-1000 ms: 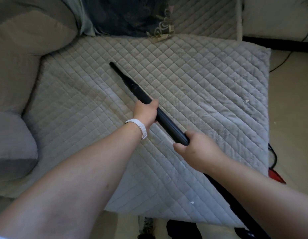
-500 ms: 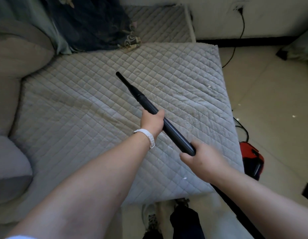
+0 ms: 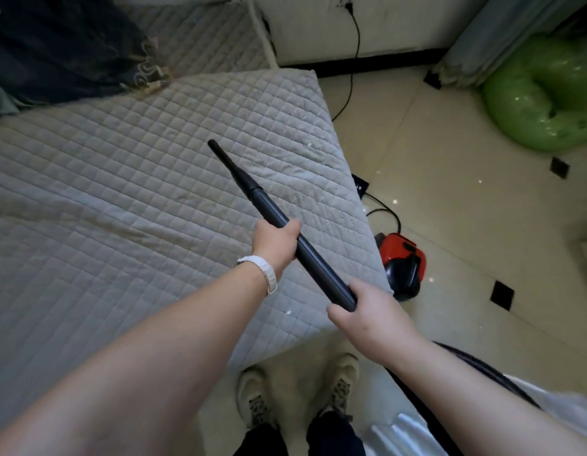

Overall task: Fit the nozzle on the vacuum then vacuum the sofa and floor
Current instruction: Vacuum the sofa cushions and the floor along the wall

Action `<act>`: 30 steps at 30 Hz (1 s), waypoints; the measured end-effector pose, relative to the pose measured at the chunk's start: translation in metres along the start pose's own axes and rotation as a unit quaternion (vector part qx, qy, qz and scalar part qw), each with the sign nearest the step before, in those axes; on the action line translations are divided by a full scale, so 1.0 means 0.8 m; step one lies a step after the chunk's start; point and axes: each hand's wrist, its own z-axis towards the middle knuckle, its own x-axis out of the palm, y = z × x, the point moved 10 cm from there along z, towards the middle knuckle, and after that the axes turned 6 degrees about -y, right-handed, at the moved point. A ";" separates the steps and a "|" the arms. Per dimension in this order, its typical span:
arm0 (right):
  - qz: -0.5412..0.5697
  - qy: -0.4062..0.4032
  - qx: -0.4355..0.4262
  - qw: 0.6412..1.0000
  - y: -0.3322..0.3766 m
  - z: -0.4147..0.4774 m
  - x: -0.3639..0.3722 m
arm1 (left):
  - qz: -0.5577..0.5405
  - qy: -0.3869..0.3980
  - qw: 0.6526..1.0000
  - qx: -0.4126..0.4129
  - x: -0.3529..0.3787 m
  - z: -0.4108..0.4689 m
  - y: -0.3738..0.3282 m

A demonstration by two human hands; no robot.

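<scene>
A long black vacuum wand [image 3: 313,261] with a narrow black nozzle [image 3: 231,167] on its far end slants over the grey quilted sofa seat [image 3: 121,192]. My left hand [image 3: 275,243], with a white wristband, grips the wand at its middle. My right hand [image 3: 368,315] grips its near end. The nozzle tip points up and left above the seat's right part. The red and black vacuum body [image 3: 402,264] stands on the floor beside the seat's right edge. The hose [image 3: 483,366] runs behind my right forearm.
A dark embroidered cushion [image 3: 65,51] lies at the sofa's back left. A black cord [image 3: 351,77] runs from the wall socket over the beige tiled floor [image 3: 466,225]. A green inflatable seat [image 3: 542,93] stands at the far right. My shoes [image 3: 298,390] are at the seat's front corner.
The view has swung to the right, bringing the floor, the vacuum body and the green inflatable into sight. Both hands keep their grip on the wand, now over the seat's right part.
</scene>
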 end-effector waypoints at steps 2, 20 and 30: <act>0.014 -0.012 0.017 1.000 -0.026 -0.002 -0.014 | 0.003 0.013 1.000 0.002 0.030 -0.014 -0.005; 0.056 -0.003 0.078 0.995 -0.194 0.038 -0.070 | 0.045 0.075 0.996 -0.023 0.230 -0.054 0.011; 0.051 0.015 0.056 0.997 -0.215 0.077 -0.089 | 0.068 0.055 0.995 -0.046 0.267 -0.043 0.008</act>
